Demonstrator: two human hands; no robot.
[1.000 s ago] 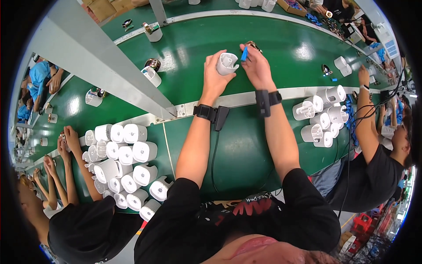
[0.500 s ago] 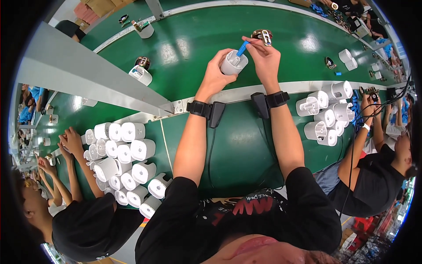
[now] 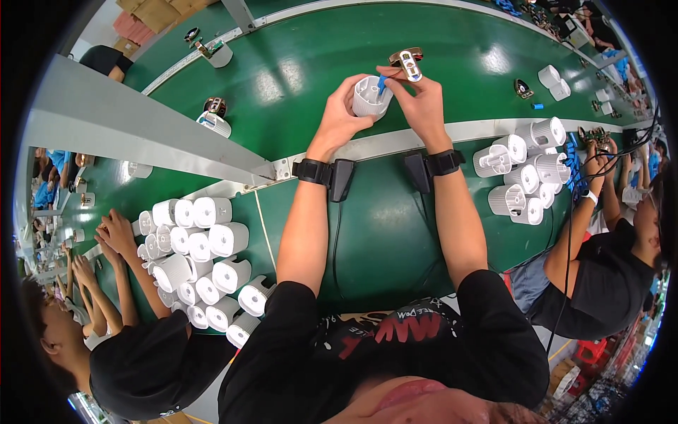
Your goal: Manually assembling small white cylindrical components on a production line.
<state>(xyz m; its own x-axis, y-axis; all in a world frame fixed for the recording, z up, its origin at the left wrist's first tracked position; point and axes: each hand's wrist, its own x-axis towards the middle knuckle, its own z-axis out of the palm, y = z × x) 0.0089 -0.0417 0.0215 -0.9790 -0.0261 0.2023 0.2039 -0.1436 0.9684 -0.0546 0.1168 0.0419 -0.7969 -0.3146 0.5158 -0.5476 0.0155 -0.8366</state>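
Two hands meet over one white housing [image 3: 372, 106], in the upper centre of the frame. Left hand [image 3: 340, 117]: fingers curled round the housing's left side, thumb along its lower side, opened only as wide as the housing, whose mouth faces up. Right hand [image 3: 424, 102]: nearly closed, thumb and fingers pinching one blue piece [image 3: 382, 85], its lower end within the housing's mouth. One gold-and-black part [image 3: 408, 65] sits at the right fingertips; whether they grip it, I cannot tell. Two black wrist straps [image 3: 318, 172], one per wrist

Left of centre lies a pile of white housings [image 3: 229, 239], about twenty, overlapping too much for an exact count. At right, a smaller pile [image 3: 551, 168] holds about nine. Upper right: two loose housings [image 3: 549, 75], one dark ring-shaped part [image 3: 522, 88], one small blue item [image 3: 537, 106]. Upper left: two housings with parts on top [image 3: 220, 58], well apart
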